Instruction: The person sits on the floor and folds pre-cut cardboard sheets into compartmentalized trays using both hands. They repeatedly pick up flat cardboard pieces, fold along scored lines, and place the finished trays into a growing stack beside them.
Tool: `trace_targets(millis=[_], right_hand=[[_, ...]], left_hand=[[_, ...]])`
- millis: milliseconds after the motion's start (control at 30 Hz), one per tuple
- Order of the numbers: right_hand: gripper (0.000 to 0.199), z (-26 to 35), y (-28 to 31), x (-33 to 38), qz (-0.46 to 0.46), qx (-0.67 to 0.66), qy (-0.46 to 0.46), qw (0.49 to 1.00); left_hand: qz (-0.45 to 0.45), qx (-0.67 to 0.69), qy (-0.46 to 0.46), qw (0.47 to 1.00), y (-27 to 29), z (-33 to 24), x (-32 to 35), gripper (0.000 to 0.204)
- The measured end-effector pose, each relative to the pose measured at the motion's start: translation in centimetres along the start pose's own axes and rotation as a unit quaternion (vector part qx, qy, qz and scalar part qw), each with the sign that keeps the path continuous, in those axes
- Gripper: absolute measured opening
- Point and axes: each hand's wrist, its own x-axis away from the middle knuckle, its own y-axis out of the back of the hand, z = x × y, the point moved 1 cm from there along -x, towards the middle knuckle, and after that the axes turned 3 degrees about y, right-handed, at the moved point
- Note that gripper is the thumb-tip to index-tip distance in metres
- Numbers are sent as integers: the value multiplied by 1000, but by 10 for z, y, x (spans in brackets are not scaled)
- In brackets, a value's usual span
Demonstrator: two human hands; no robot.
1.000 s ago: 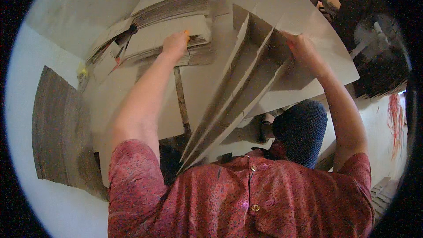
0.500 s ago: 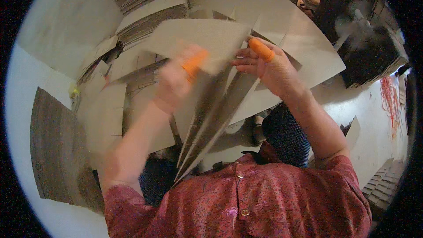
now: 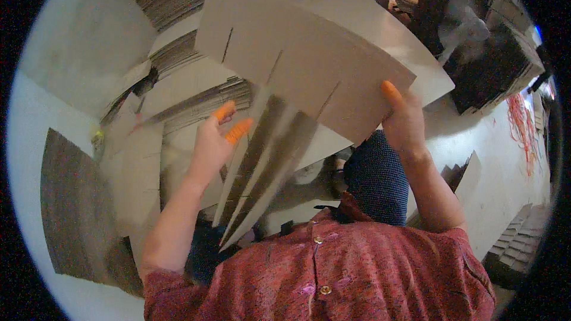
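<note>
- At the far left of the frame, a dark stack of flat cardboard sheets lies on the pale floor.
- Up and to the right of it, more cut cardboard pieces sit in loose heaps, their corrugated edges showing as thin stripes.
- The left hand is raised at centre left, its fingers spread and loosely curved, gripping nothing; orange finger cots cover two fingertips.
- This hand is just beside the upright cardboard strips, which fan downward from the middle of the frame toward the person's chest; whether it touches them cannot be told because of blur.
- Above the strips, a slotted cardboard panel spans the upper centre, tilted, with three narrow slits cut into it; the strips meet its lower edge.
- The right hand clasps the panel's lower right corner, with one orange-capped digit pressed along the edge and the palm behind the board.
- Below the hands, the person's red patterned shirt fills the bottom of the frame.
- At the upper right, an electric fan stands near dark shelving.
</note>
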Motion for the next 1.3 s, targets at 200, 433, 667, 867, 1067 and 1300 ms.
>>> trace_targets(millis=[200,433,667,867,1067,1300], right_hand=[[18,-18,-41,17,-44,-104,-47,993],[30,1,-38,12,-112,-87,-151,978],[23,3,11,-9,-197,-115,-15,973],[24,-8,32,13,-120,7,77,990],[14,-9,19,21,-102,297,168,934],[14,7,15,18,-72,311,134,938]], left_hand=[[-48,445,215,868,6,-26,-9,30],[-64,364,259,892,18,-14,-4,41],[-162,508,253,807,54,65,-20,40],[99,413,346,836,52,90,5,43],[137,-39,149,978,11,-24,42,35],[59,-152,77,984,42,-15,58,23]])
